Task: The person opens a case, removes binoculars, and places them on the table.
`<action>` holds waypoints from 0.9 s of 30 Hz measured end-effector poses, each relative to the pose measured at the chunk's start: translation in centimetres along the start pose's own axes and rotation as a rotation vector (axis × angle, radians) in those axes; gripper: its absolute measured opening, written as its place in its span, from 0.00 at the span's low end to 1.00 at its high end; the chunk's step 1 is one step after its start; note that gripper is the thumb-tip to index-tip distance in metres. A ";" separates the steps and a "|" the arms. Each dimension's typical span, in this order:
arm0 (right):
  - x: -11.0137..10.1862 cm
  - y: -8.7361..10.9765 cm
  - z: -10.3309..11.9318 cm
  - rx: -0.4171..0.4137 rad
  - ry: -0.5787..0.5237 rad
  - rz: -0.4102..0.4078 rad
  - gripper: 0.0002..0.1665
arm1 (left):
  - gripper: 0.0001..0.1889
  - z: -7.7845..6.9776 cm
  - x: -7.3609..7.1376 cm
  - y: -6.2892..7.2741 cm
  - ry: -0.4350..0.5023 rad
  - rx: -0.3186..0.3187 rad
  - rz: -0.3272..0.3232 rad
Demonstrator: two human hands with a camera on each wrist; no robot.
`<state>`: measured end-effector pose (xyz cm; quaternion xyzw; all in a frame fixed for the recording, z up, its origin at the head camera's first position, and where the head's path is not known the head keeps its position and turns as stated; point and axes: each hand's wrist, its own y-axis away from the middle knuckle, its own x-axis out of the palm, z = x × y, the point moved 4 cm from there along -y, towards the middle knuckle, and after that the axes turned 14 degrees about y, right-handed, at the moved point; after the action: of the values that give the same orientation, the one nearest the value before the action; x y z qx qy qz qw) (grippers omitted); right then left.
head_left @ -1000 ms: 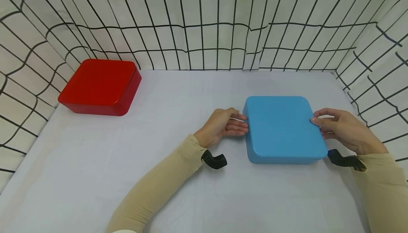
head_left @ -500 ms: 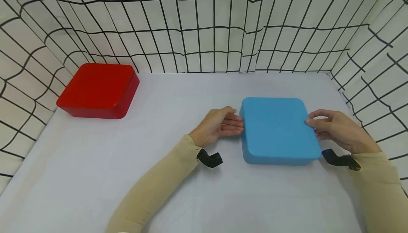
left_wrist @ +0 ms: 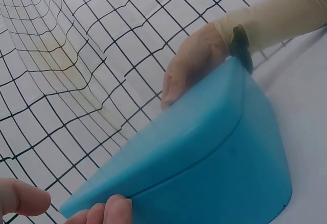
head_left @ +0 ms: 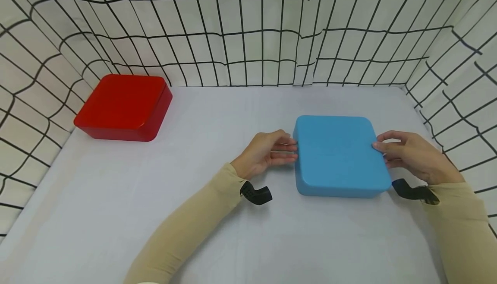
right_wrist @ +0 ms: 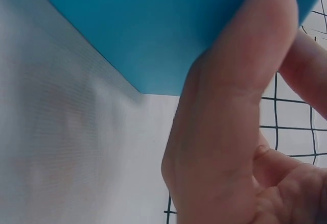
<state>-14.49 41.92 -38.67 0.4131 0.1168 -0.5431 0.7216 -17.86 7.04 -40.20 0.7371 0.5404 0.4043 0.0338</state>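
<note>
A blue box point(head_left: 341, 154) with rounded corners lies flat on the white table. In the left wrist view, a seam runs along the side of this blue box point(left_wrist: 204, 163), below its top. My left hand point(head_left: 268, 154) is at the box's left side, fingers extended with their tips against it and the thumb held apart. At the right side is my right hand point(head_left: 419, 154). Its thumb point(right_wrist: 225, 101) touches the side near the top edge in the right wrist view, while the other fingers are spread and partly hidden behind it.
A red box point(head_left: 124, 107) of similar shape sits at the far left of the table point(head_left: 116, 206). White walls with a black wire-like grid point(head_left: 244, 33) enclose the back and both sides. A black curved piece point(head_left: 256, 193) sticks out from each sleeve cuff.
The head view has shifted slightly. Both hands stay at the blue box's two sides, with little visible movement of the box, and the red box stays put.
</note>
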 end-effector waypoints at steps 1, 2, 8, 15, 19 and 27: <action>0.0 0.0 0.0 0.001 -0.003 0.001 0.38 | 0.11 0.0 0.0 0.0 -0.008 0.000 -0.005; 0.0 0.0 0.0 0.003 -0.005 0.000 0.38 | 0.11 0.1 0.0 -0.1 -0.018 -0.001 -0.010; 0.1 0.0 0.2 0.005 0.000 0.000 0.38 | 0.10 0.0 0.1 -0.1 -0.064 0.000 -0.023; 0.0 0.2 0.5 0.002 0.030 -0.002 0.38 | 0.10 -0.2 0.4 0.0 -0.100 0.004 0.003; 0.0 0.0 0.7 -0.012 0.058 -0.003 0.41 | 0.11 -0.3 0.3 -0.1 -0.128 0.018 0.002; 0.1 0.0 0.3 -0.009 0.020 0.001 0.38 | 0.14 0.1 0.3 -0.3 -0.191 -0.001 0.015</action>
<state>-14.54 41.67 -38.56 0.4152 0.1262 -0.5381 0.7226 -17.99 7.46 -40.22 0.7765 0.5288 0.3326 0.0826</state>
